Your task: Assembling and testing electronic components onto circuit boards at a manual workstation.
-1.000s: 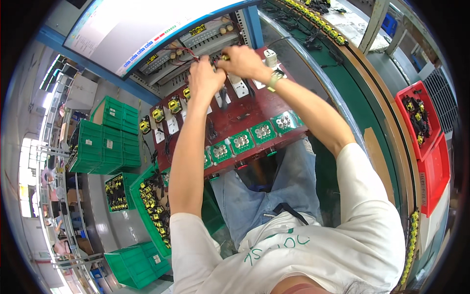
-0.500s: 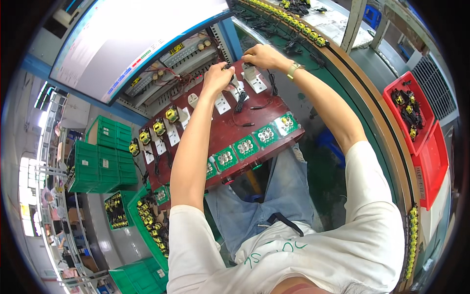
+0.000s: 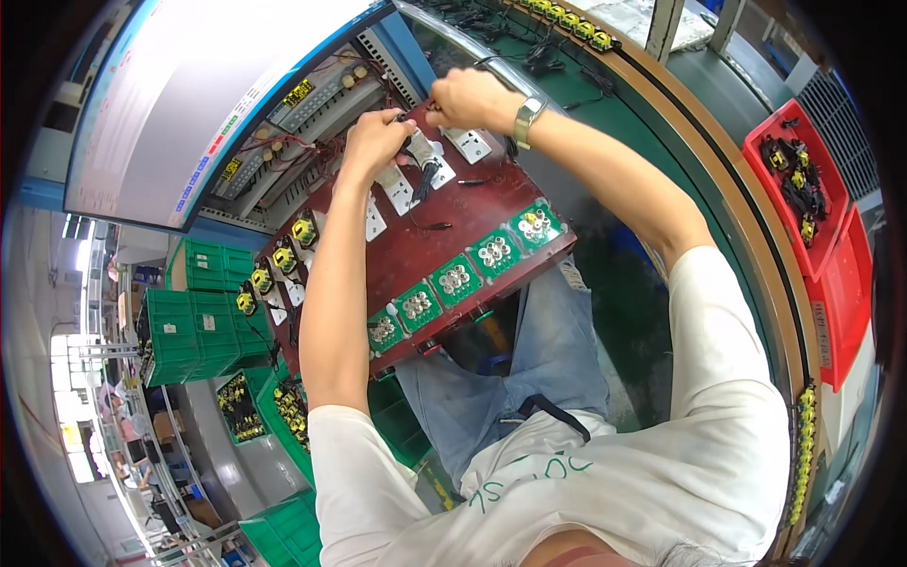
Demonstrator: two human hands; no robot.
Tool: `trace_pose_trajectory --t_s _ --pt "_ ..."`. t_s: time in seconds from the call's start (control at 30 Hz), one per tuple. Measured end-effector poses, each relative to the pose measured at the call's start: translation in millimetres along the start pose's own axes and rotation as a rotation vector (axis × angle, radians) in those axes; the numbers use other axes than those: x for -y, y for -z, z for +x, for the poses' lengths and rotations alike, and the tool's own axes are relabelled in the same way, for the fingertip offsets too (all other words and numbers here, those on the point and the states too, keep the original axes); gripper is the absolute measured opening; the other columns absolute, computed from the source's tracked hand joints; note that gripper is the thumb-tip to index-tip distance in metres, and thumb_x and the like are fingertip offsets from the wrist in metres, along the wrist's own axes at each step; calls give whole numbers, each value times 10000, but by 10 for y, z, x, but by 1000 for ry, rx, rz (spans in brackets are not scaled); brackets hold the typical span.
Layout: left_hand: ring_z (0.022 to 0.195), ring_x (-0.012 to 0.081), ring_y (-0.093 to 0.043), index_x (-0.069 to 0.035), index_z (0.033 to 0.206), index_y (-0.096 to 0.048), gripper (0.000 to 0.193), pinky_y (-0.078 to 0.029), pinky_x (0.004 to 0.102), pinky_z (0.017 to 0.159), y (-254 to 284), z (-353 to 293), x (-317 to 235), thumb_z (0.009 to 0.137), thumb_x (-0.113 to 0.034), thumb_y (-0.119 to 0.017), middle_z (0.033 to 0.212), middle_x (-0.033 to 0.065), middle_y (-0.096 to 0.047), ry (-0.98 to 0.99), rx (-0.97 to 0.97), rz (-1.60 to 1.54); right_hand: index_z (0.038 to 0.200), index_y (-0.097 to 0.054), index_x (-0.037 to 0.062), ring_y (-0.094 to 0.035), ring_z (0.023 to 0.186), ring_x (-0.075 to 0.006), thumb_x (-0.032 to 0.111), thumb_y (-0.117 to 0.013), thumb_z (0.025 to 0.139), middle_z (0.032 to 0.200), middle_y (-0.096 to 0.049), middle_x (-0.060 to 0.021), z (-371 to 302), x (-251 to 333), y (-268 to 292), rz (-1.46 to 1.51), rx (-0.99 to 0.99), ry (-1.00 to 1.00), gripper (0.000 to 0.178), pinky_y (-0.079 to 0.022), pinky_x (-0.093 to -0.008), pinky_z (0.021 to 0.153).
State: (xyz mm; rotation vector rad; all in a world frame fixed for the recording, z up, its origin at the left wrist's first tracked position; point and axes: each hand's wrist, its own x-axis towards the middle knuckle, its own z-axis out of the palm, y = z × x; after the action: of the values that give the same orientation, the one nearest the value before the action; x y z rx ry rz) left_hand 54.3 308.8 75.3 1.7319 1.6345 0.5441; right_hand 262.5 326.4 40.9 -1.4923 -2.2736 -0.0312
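My left hand (image 3: 376, 144) is closed, fingertips pinched on a small dark thing at the far side of a dark red board (image 3: 416, 255). Just beside it, a pale plug block (image 3: 421, 146) stands over a white socket plate (image 3: 439, 172), a bundled black cable (image 3: 428, 178) hanging by it. My right hand (image 3: 470, 99) is curled above the rightmost socket plate (image 3: 467, 145); its fingers hide what they grip. Yellow-cored adapter units (image 3: 284, 260) stand on sockets along the board's left part. Green circuit boards with round metal contacts (image 3: 454, 279) line the near edge.
A large monitor (image 3: 189, 113) and an open wiring rack (image 3: 312, 109) are behind the board. Green crates (image 3: 203, 335) are stacked at left. Rightward, a curved conveyor (image 3: 718, 198) carries yellow parts, and red bins (image 3: 798, 180) hold more units.
The view has shifted, so the board appears lower and further left. My right hand has moved closer to my left; the pale block on the rightmost socket no longer shows there.
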Motion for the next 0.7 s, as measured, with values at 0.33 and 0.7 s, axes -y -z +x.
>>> trace_pose_trajectory --t_s 0.33,0.7 --pt "874 431 -774 33 1222 -774 449 -619 500 824 -346 -12 -175 967 -310 -638 1045 276 -782 -84 -206 532 864 -732 11 -735 704 -439 381 -740 923 830 -754 -214 -181 95 -151 1 -97 18 374 -600 -485 605" --pt "1002 539 -734 48 1102 -788 464 -590 583 889 -553 -99 -81 1037 -347 -552 1117 333 -760 -136 -307 453 887 -779 18 -772 730 -431 393 -658 941 866 -787 -220 -233 139 -311 -41 -201 -44 398 -604 -484 590"
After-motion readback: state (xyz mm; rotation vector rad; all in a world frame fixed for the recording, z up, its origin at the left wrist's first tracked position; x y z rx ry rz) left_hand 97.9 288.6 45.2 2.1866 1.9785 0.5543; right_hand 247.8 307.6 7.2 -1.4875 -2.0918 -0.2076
